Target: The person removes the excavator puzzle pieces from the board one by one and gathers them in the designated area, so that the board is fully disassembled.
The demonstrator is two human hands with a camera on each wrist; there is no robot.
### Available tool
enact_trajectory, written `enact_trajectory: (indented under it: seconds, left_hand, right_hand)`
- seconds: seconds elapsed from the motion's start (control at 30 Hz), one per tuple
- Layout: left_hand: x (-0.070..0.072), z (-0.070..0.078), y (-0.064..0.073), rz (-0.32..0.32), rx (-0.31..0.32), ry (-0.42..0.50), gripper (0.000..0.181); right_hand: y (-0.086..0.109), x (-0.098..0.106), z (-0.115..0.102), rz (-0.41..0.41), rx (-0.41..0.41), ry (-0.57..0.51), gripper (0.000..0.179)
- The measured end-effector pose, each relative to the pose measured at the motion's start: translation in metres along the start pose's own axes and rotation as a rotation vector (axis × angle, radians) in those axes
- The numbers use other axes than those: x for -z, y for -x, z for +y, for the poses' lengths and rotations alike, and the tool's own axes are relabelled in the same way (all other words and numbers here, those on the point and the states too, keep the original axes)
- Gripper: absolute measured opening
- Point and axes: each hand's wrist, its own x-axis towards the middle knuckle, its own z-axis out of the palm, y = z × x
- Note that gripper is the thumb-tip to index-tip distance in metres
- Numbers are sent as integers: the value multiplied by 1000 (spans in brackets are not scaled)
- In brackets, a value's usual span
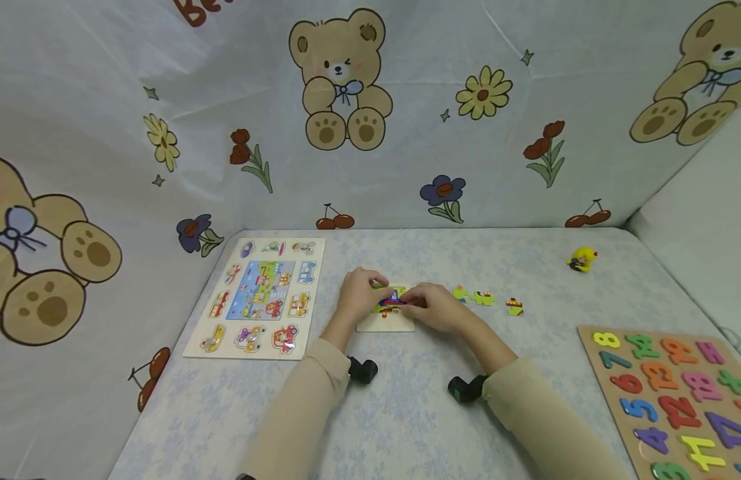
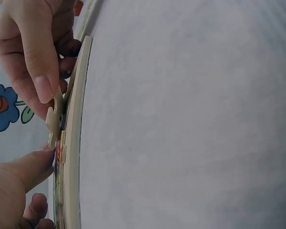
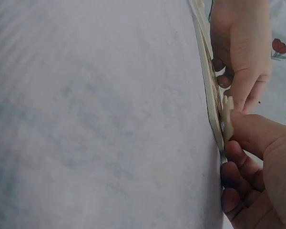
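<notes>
A small wooden jigsaw board (image 1: 385,325) with a colourful vehicle picture lies in the middle of the table. My left hand (image 1: 361,293) holds its left side, the thumb on the picture and the other fingers curled at the edge. My right hand (image 1: 437,307) pinches a puzzle piece (image 3: 228,119) between thumb and fingers over the right part of the board. Tilted above the other pieces, that piece shows its pale wood in the left wrist view, close to the left thumb. Right of the board lie several loose green-and-yellow puzzle pieces (image 1: 483,298).
A larger wooden vehicle puzzle (image 1: 193,343) lies on the left of the table. At the right front is a brown number board (image 1: 610,393) with coloured figures. A yellow toy duck (image 1: 582,259) stands at the back right, before a bear-print cloth (image 1: 406,187).
</notes>
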Motion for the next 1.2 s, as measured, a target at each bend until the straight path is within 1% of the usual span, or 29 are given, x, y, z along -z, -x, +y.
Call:
enact_trajectory:
  seconds: [0.27, 0.4, 0.57, 0.77, 0.97, 1.2]
  left_hand:
    - [2, 7, -4, 1, 56, -9, 16]
    - [3, 8, -6, -10, 72, -6, 17]
    - [4, 9, -7, -22, 78, -4, 17]
    - [6, 11, -6, -21, 83, 11, 18]
    - [7, 11, -5, -31, 98, 18, 19]
    - [6, 11, -7, -39, 117, 20, 19]
  right_hand:
    - [-1, 0, -2, -10, -10, -2, 30]
    - [-2, 0, -4, -2, 5, 45, 32]
    - [-3, 1, -5, 9, 50, 127, 30]
    - [-4, 1, -4, 31, 133, 169, 19]
    - [-3, 1, -3, 57, 171, 145, 15]
    - [1, 3, 0, 59, 176, 144, 13]
